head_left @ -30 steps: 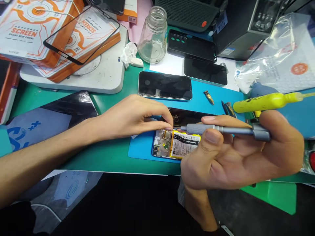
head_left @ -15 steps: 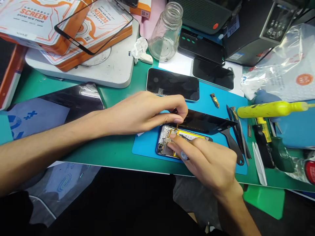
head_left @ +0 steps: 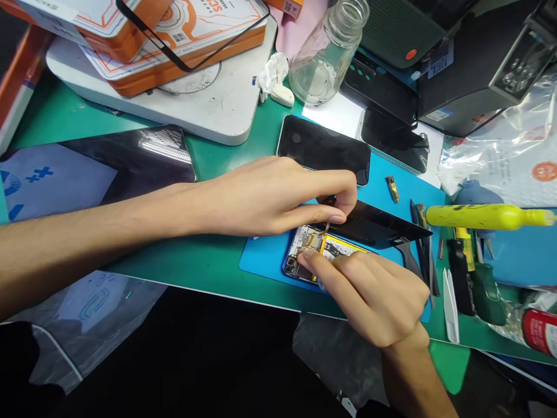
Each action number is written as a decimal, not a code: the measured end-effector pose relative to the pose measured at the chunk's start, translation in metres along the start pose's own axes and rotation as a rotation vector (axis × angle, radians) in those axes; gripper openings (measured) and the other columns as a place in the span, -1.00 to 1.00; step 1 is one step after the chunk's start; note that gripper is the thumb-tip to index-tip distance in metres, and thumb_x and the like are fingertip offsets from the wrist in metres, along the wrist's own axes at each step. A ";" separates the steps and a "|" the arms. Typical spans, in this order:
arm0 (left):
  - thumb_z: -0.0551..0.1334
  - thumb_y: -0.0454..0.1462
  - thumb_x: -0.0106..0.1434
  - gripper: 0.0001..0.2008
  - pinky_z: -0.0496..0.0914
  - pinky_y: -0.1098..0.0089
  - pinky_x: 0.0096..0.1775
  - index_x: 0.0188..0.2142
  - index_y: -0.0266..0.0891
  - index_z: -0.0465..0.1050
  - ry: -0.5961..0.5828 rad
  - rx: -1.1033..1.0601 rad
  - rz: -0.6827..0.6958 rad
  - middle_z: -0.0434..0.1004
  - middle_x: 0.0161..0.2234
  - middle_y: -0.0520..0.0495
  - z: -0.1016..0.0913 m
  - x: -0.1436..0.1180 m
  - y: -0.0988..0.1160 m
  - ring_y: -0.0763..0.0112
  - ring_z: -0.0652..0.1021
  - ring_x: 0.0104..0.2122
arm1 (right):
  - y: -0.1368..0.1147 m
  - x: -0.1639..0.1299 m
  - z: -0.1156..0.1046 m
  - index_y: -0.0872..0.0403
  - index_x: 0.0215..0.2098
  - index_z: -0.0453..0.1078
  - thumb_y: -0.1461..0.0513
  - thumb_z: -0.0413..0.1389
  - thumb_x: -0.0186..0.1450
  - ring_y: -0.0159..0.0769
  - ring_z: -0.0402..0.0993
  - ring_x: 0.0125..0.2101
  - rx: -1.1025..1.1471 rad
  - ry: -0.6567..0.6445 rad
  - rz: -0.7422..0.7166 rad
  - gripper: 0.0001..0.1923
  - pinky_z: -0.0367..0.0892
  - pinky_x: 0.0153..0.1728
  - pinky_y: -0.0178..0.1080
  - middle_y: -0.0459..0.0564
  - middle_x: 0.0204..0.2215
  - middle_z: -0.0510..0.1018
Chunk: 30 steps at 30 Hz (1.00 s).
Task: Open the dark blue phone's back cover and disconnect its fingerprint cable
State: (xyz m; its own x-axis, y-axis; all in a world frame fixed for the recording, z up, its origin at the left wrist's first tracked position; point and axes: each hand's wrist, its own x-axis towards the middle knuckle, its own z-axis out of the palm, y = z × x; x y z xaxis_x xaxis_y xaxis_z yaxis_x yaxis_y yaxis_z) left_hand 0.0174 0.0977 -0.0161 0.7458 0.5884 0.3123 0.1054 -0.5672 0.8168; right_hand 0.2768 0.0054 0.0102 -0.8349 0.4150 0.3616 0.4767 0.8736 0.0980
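Note:
An opened phone (head_left: pixel 292 271) lies on the blue mat, its circuit board, camera and yellow-edged battery exposed. My left hand (head_left: pixel 282 194) pinches the near-left edge of its black screen (head_left: pixel 387 223), which is tilted up behind the phone. A thin orange flex cable (head_left: pixel 324 230) runs between screen and board. My right hand (head_left: pixel 374 290) has its index fingertip down on the board beside the camera, the other fingers curled. Its thumb is mostly hidden, and whether something small is between the fingers does not show. Part of the battery is covered by this hand.
Behind the screen lies another phone (head_left: pixel 324 145). On the right are a small brush (head_left: pixel 392 189), a yellow tube (head_left: pixel 487 216), white tweezers (head_left: pixel 451 306) and dark tools. A glass jar (head_left: pixel 328 58) and stacked screen boxes (head_left: pixel 191 43) stand at the back. A dark phone (head_left: pixel 143 151) lies left.
The camera view has shifted, so the scene sits differently. My right index fingertip stays on the board near the camera, while my left hand still holds the screen tilted up.

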 end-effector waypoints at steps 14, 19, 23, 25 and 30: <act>0.23 -0.18 0.71 -0.92 0.44 0.25 -0.18 -0.01 -0.02 0.50 0.005 -0.009 -0.043 0.83 -0.08 0.23 -0.001 0.000 0.001 0.43 0.72 -0.25 | 0.014 0.003 -0.006 0.31 0.05 0.68 0.43 0.32 0.51 -0.25 0.33 -0.41 -0.070 -0.024 -0.173 -0.84 0.23 -0.41 -0.07 -0.05 -0.42 0.59; 0.24 -0.20 0.71 -0.92 0.47 0.27 -0.14 -0.02 -0.02 0.49 0.000 -0.048 -0.051 0.83 -0.06 0.24 0.000 0.000 0.001 0.42 0.76 -0.18 | 0.023 0.004 -0.007 0.31 0.06 0.69 0.43 0.34 0.51 -0.24 0.30 -0.37 -0.069 -0.038 -0.189 -0.82 0.21 -0.39 -0.08 -0.03 -0.42 0.58; 0.23 -0.23 0.72 -0.92 0.46 0.27 -0.16 -0.01 -0.03 0.49 0.011 -0.033 -0.035 0.82 -0.06 0.28 0.000 -0.001 0.002 0.47 0.75 -0.20 | 0.023 0.003 -0.005 0.33 0.07 0.69 0.43 0.38 0.49 -0.25 0.30 -0.37 -0.064 -0.043 -0.181 -0.80 0.23 -0.39 -0.08 -0.02 -0.41 0.59; 0.23 -0.24 0.72 -0.92 0.46 0.27 -0.17 0.00 -0.03 0.49 0.012 -0.023 -0.036 0.82 -0.06 0.28 0.000 -0.001 0.002 0.48 0.75 -0.20 | 0.022 0.003 -0.005 0.33 0.07 0.69 0.43 0.39 0.48 -0.25 0.31 -0.38 -0.061 -0.038 -0.185 -0.79 0.23 -0.39 -0.08 -0.03 -0.42 0.60; 0.27 -0.21 0.71 -0.96 0.45 0.27 -0.17 0.01 -0.04 0.50 -0.004 -0.023 -0.064 0.82 -0.05 0.25 -0.001 0.001 0.003 0.47 0.71 -0.28 | 0.024 0.005 -0.006 0.28 0.04 0.70 0.43 0.41 0.47 -0.29 0.29 -0.40 -0.071 -0.032 -0.205 -0.82 0.22 -0.41 -0.09 -0.07 -0.43 0.60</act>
State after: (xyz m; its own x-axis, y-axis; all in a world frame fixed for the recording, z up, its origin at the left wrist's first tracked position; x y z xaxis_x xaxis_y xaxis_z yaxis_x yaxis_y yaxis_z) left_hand 0.0172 0.0973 -0.0132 0.7409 0.6204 0.2574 0.1379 -0.5155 0.8457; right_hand 0.2853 0.0266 0.0203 -0.9240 0.2396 0.2981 0.3135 0.9210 0.2313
